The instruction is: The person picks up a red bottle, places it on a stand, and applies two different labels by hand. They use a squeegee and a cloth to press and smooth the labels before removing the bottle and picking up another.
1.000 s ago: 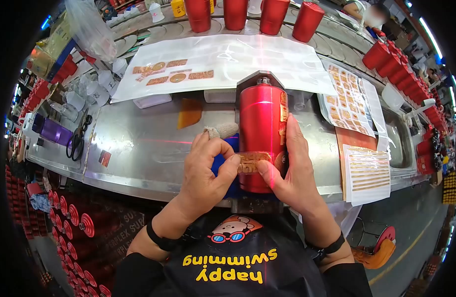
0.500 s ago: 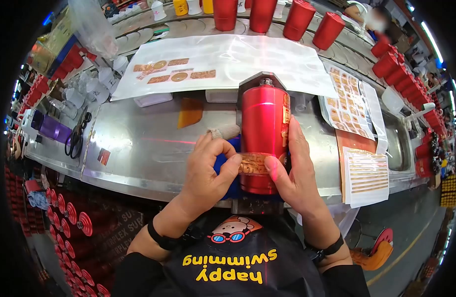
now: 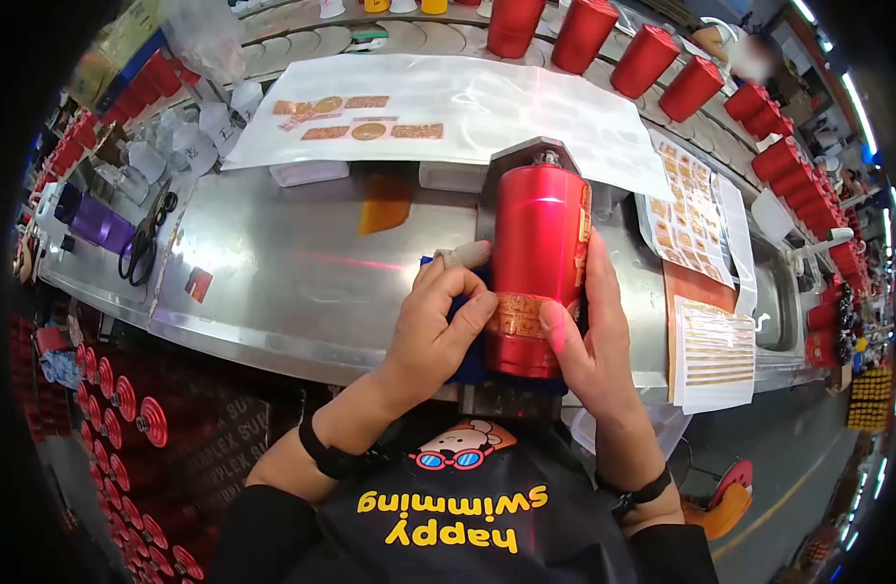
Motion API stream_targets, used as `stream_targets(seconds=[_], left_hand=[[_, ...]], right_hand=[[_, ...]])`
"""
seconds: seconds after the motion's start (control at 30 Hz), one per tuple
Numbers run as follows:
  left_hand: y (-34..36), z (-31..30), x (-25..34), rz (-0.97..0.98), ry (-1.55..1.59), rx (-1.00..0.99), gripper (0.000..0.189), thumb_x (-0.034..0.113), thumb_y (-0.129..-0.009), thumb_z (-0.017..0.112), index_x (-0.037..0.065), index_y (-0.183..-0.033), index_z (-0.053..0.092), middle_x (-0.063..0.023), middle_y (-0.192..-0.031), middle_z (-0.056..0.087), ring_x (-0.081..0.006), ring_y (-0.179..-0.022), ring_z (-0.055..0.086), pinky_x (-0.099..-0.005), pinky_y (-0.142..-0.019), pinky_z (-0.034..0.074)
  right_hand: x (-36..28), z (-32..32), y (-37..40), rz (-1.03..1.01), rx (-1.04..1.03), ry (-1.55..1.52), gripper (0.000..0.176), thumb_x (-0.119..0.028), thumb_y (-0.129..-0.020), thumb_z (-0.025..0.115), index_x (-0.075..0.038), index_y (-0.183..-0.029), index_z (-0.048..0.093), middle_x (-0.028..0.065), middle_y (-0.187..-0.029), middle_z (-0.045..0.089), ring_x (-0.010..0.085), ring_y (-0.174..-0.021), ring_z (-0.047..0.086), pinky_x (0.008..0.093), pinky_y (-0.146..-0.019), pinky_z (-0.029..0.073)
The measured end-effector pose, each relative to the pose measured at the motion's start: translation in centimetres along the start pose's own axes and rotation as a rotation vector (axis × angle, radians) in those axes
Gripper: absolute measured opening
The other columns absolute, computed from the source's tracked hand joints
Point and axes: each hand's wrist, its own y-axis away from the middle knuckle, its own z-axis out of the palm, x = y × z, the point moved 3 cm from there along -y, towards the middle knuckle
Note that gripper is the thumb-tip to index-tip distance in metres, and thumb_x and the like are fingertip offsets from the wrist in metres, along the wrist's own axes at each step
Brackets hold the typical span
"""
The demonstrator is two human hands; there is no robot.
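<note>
A shiny red bottle (image 3: 535, 229) lies on its back in front of me, its neck pointing away, over a dark cradle (image 3: 511, 156) and a blue cloth (image 3: 470, 368). Across its lower body runs a gold patterned decal strip (image 3: 522, 315). My left hand (image 3: 428, 326) pinches the strip's left end at the bottle's side, and one of its fingers wears a pale finger cover (image 3: 465, 255). My right hand (image 3: 603, 336) wraps the bottle's right side, thumb pressed on the strip. Another gold decal (image 3: 583, 234) shows higher up, beside the right fingers.
A white sheet with gold decals (image 3: 370, 130) spans the back of the metal table (image 3: 273, 263). Decal sheets (image 3: 696, 214) and a striped sheet (image 3: 713, 355) lie at right. Scissors (image 3: 141, 248) and a purple bottle (image 3: 99, 222) are at left. Red bottles (image 3: 647, 58) stand on a conveyor behind.
The view has shifted slightly, so the table's things appear further right. The decal strip's left part now lies closer against the red bottle, my left hand following it. My right hand keeps its hold.
</note>
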Motion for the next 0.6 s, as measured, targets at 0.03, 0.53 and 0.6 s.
stream_targets(seconds=[0.03, 0.53, 0.6], left_hand=[[0.0, 0.1, -0.2, 0.010, -0.001, 0.009, 0.018, 0.019, -0.096, 0.063, 0.003, -0.091, 0.059, -0.0122, -0.094, 0.060, -0.0330, -0.115, 0.054, -0.0420, -0.104, 0.036], [2.4, 0.8, 3.4, 0.395, -0.283, 0.063, 0.050, 0.017, -0.085, 0.070, 0.005, -0.131, 0.054, -0.0159, -0.115, 0.063, -0.0393, -0.122, 0.051, -0.0512, -0.115, 0.025], [3.3, 2.2, 4.0, 0.555, -0.438, -0.092, 0.073, 0.017, -0.080, 0.071, 0.002, -0.146, 0.044, -0.0207, -0.134, 0.058, -0.0416, -0.141, 0.039, -0.0573, -0.119, 0.013]], right_hand=[[0.0, 0.0, -0.1, 0.002, 0.001, -0.014, 0.079, -0.018, -0.092, 0.063, 0.011, -0.150, 0.020, 0.0298, -0.149, 0.035, 0.0415, -0.135, 0.038, 0.0456, -0.113, 0.030], [0.2, 0.0, 0.1, 0.029, 0.001, 0.001, 0.077, -0.018, -0.092, 0.061, 0.010, -0.151, 0.020, 0.0290, -0.147, 0.037, 0.0399, -0.134, 0.040, 0.0441, -0.112, 0.031], [0.1, -0.1, 0.3, 0.039, -0.013, 0.007, 0.077, -0.019, -0.093, 0.060, 0.010, -0.151, 0.019, 0.0292, -0.149, 0.036, 0.0402, -0.136, 0.038, 0.0438, -0.113, 0.030]])
